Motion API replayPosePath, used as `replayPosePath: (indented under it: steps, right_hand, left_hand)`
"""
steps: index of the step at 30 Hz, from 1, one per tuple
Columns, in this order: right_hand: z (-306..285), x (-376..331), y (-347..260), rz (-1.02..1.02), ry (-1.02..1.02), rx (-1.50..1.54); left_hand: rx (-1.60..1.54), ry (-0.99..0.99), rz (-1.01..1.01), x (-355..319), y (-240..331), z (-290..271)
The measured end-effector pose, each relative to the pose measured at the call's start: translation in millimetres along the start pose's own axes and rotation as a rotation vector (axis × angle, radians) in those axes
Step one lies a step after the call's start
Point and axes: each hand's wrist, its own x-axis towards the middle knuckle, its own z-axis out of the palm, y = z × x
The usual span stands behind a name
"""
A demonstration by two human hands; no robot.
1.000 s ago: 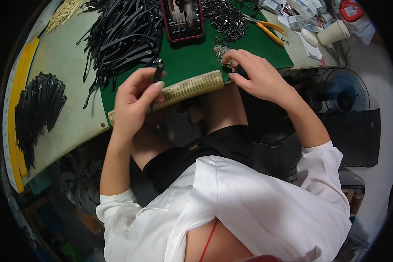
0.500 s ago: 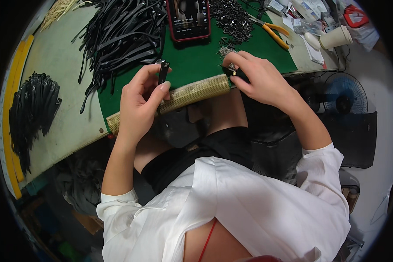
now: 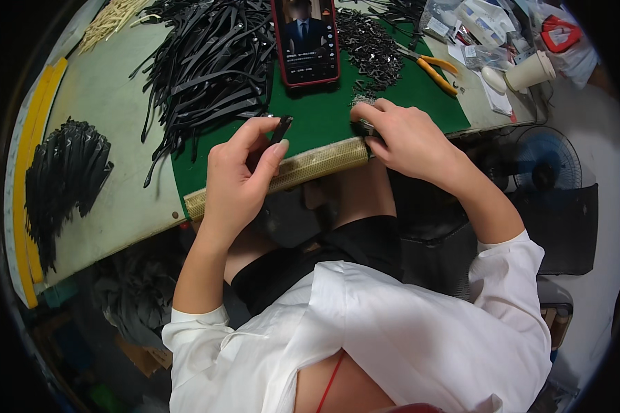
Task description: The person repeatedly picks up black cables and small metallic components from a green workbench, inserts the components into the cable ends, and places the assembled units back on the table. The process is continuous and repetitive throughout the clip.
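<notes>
Between the thumb and fingers of my left hand (image 3: 240,168), closed in a pinch, stands a short visible length of a black glasses temple (image 3: 281,129); my palm hides the rest. My right hand (image 3: 410,138) is curled around a small dark tool (image 3: 360,128), mostly covered by the fingers, so its kind is unclear. Its fingertips are beside a little heap of tiny metal screws (image 3: 362,100) on the green mat (image 3: 306,113). Below both hands, a gold mesh-patterned roll (image 3: 327,162) runs along the table's front edge.
Black temples (image 3: 207,76) lie heaped at the back left, and another bundle (image 3: 65,179) sits at the far left. A phone (image 3: 311,74) stands behind my hands. Small black parts (image 3: 372,51), orange-handled pliers (image 3: 439,74) and a white cup (image 3: 530,71) are on the right.
The view has shifted, so the table sits slightly lower and further right. In my left hand the temple leans more to the right. My right fingers have come closer to the screws.
</notes>
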Motion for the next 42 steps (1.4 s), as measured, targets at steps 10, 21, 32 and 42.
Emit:
replayPosePath:
  steps: [10,21,32,42]
  right_hand:
    - [6.4,-9.2,-52.9,0.039,-0.016,1.408]
    - [6.7,-4.2,-61.1,0.175,-0.093,1.641]
    - [25.5,-5.1,-71.8,0.110,0.195,1.230]
    - [36.5,-5.0,-71.8,0.050,0.423,0.444]
  left_hand:
    - [0.164,0.210,0.247,4.9,-0.4,20.0]
    - [0.366,0.253,0.367,3.9,4.0,20.2]
    - [0.574,0.179,0.581,8.9,2.3,9.6]
    - [1.076,0.326,0.542,58.5,3.7,-40.8]
